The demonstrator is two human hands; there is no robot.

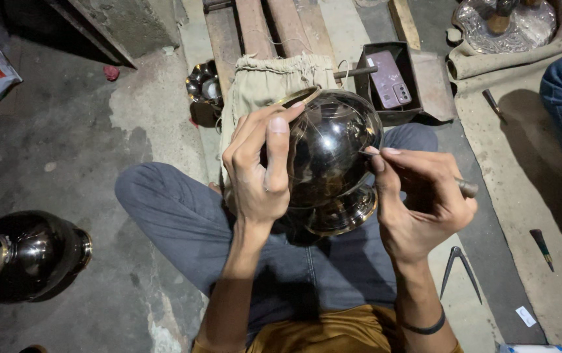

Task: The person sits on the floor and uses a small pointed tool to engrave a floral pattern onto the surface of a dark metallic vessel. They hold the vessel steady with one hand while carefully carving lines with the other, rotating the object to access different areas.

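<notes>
Cross-legged on a rough, stained concrete floor, the person has the dark polished metal pot (333, 157) up over the lap. Left hand (258, 173) wraps its side, fingers clamped at the rim. Right hand (425, 202) pinches a thin engraving tool (467, 188), whose tip is hard to make out against the shine. The pot lies tilted, foot toward the body, mouth pointing away. Behind it sits a cloth bag (261, 85), farther off a phone (391, 80) in a tray.

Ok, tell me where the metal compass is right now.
The compass lies on the floor at the person's right side, just beyond the right hand and its wrist, beside the knee.
</notes>
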